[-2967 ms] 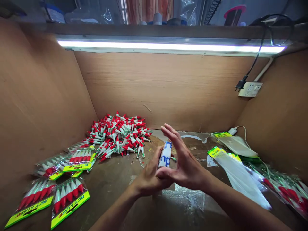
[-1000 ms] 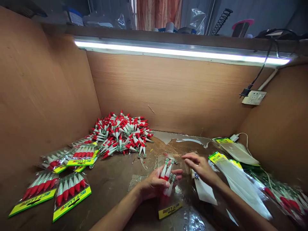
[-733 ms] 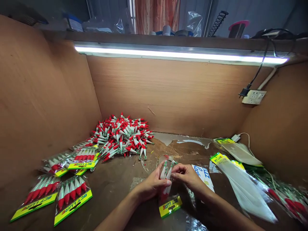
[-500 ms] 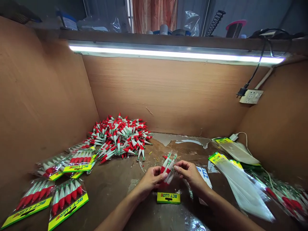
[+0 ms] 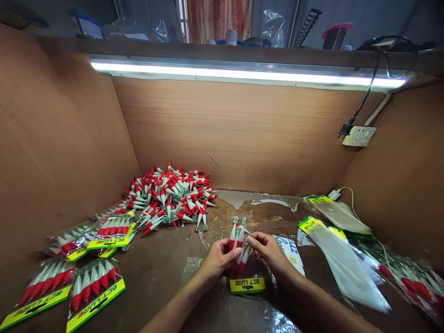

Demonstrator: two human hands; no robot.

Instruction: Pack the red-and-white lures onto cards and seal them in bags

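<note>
A clear plastic bag with a yellow "BCT LURE" header [image 5: 247, 285] is between my hands, header toward me. Several red-and-white fishing lures [image 5: 240, 238] with green hooks are in it, hook ends pointing away from me. My left hand [image 5: 222, 260] is closed on the bag's left side, thumb on top of the lures. My right hand [image 5: 268, 253] pinches at the right side, by the hook end of one lure; whether its fingertips hold the lure or the bag film I cannot tell.
A heap of loose lures [image 5: 173, 196] lies at the back left. Filled lure packs [image 5: 95, 286] lie at the left. Flat clear bags [image 5: 347, 263] and more packed lures [image 5: 416, 286] are at the right. A printed paper [image 5: 291, 254] lies beside my right hand. A plug [image 5: 346, 128] hangs near the socket.
The lures in the bag have turned more upright and spread apart. The bag's header has tilted and shifted slightly right. Both hands keep their grip, and the camera view has moved a little.
</note>
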